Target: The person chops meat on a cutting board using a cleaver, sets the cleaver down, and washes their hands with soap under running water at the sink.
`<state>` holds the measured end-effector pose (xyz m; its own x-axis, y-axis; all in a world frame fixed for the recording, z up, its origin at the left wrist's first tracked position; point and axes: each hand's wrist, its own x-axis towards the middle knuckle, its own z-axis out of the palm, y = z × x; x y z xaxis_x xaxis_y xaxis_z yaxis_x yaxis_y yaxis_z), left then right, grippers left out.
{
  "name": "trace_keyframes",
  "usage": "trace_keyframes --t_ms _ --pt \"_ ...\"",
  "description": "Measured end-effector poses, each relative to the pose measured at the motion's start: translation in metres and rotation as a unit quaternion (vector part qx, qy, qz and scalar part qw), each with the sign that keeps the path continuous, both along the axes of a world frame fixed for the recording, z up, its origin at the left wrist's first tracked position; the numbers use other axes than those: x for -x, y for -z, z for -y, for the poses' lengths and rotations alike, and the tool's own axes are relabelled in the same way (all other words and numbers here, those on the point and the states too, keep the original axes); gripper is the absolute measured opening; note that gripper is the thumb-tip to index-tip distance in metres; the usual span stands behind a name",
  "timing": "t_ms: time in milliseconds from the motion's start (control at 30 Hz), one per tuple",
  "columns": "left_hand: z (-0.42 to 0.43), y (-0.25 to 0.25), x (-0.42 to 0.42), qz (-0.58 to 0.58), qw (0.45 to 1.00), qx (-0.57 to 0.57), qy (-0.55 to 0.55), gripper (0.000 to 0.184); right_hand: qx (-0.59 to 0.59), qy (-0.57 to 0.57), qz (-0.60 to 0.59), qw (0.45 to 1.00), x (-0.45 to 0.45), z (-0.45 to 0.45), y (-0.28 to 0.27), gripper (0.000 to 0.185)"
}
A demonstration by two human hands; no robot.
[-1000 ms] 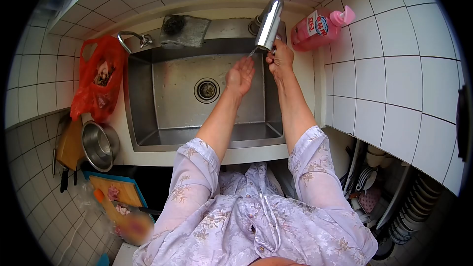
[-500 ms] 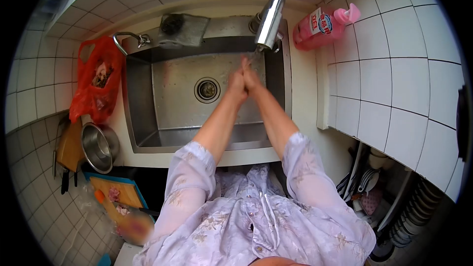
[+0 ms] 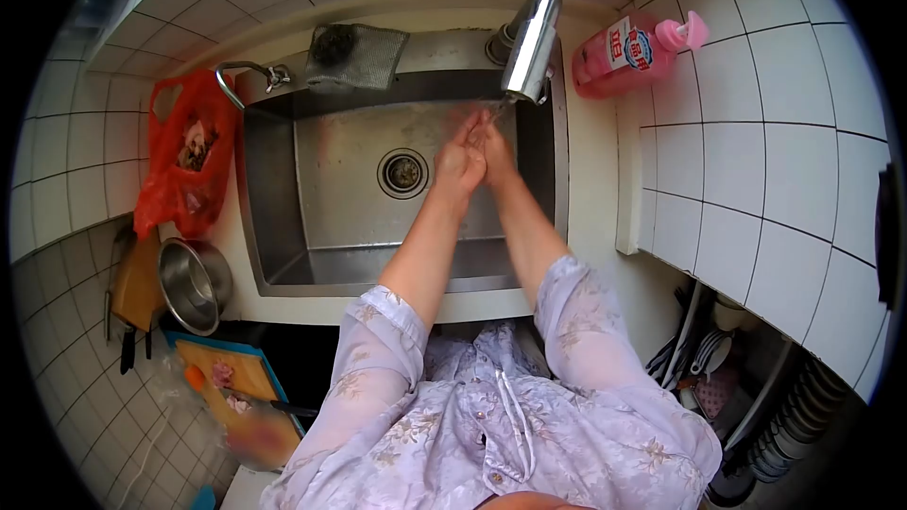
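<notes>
Below the spout of the chrome faucet [image 3: 531,47], my left hand [image 3: 461,159] and my right hand [image 3: 495,153] are held together over the steel sink [image 3: 350,198]. Water runs from the spout onto the fingertips. My left hand is palm up with its fingers stretched out, holding nothing. Against its side rests my right hand, its fingers extended toward the spout and partly blurred. No object shows between the two hands. The round drain [image 3: 403,173] lies to the left of them.
A pink soap bottle [image 3: 624,57] stands right of the faucet. On the left are a red plastic bag [image 3: 189,156], a metal bowl [image 3: 194,285] and a cutting board [image 3: 227,368] with meat. A mesh cloth [image 3: 364,61] lies behind the sink; dishes [image 3: 798,406] are racked lower right.
My right hand has left the faucet's side and come down to my left hand; both have met under the spout. In the latest frame they have shifted slightly and the fingers have opened a little.
</notes>
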<state>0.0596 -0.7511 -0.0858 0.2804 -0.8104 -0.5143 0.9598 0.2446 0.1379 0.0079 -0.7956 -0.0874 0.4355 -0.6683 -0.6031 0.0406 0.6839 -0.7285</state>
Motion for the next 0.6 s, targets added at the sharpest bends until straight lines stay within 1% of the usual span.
trace_keyframes --t_ms 33,67,100,133,167,200,267,300,333,367,400,433,467,500,567,600 --pt "0.007 0.000 0.000 -0.036 0.998 -0.045 -0.041 0.026 -0.112 0.022 0.187 0.976 0.006 -0.011 0.034 0.037" --pt "0.011 0.001 0.001 -0.071 0.990 -0.089 -0.082 0.024 -0.219 0.043 0.366 0.904 0.009 -0.017 0.053 0.038" --pt "0.012 0.002 0.002 -0.072 0.990 -0.090 -0.083 0.024 -0.220 0.042 0.365 0.904 0.006 -0.017 0.044 0.038" --pt "0.010 0.004 0.004 -0.028 0.989 -0.128 -0.073 0.022 -0.161 0.070 0.271 0.946 -0.001 -0.016 0.024 0.033" --pt "0.008 0.007 0.005 0.018 0.984 -0.167 -0.063 0.020 -0.101 0.096 0.174 0.975 -0.006 -0.017 0.014 0.029" --pt "0.006 0.013 0.006 0.020 0.983 -0.169 -0.064 0.020 -0.103 0.095 0.176 0.974 -0.008 -0.013 0.018 0.029" --pt "0.001 0.026 0.013 0.124 0.974 -0.190 -0.025 0.024 -0.075 0.004 0.052 0.996 -0.008 -0.001 0.035 0.029" --pt "-0.002 0.022 0.017 0.124 0.973 -0.190 -0.025 0.024 -0.075 0.003 0.053 0.996 -0.008 0.004 0.040 0.029" --pt "-0.006 0.017 0.022 0.197 0.959 -0.204 0.008 0.027 0.018 -0.036 -0.064 0.997 -0.008 0.008 0.045 0.031" --pt "-0.009 0.013 0.025 0.269 0.938 -0.216 0.040 0.030 0.111 -0.075 -0.179 0.975 -0.007 0.010 0.050 0.033" --pt "-0.009 0.004 0.025 0.269 0.938 -0.217 0.041 0.030 0.110 -0.075 -0.179 0.975 -0.008 0.009 0.045 0.033" --pt "-0.008 -0.005 0.025 0.203 0.949 -0.240 0.032 0.034 0.213 -0.125 -0.246 0.937 -0.008 0.009 0.034 0.033" --pt "-0.006 -0.012 0.024 0.136 0.955 -0.262 0.023 0.038 0.313 -0.174 -0.308 0.882 -0.008 0.008 0.024 0.033" --pt "-0.006 -0.009 0.023 0.135 0.955 -0.262 0.022 0.038 0.313 -0.175 -0.309 0.881 -0.006 0.005 0.023 0.033" --pt "-0.004 0.000 0.015 0.108 0.960 -0.240 0.095 0.035 0.399 -0.144 -0.219 0.879 -0.008 0.000 0.023 0.028" --pt "-0.003 0.009 0.012 0.108 0.960 -0.240 0.095 0.035 0.399 -0.144 -0.219 0.879 -0.013 -0.001 0.042 0.028"
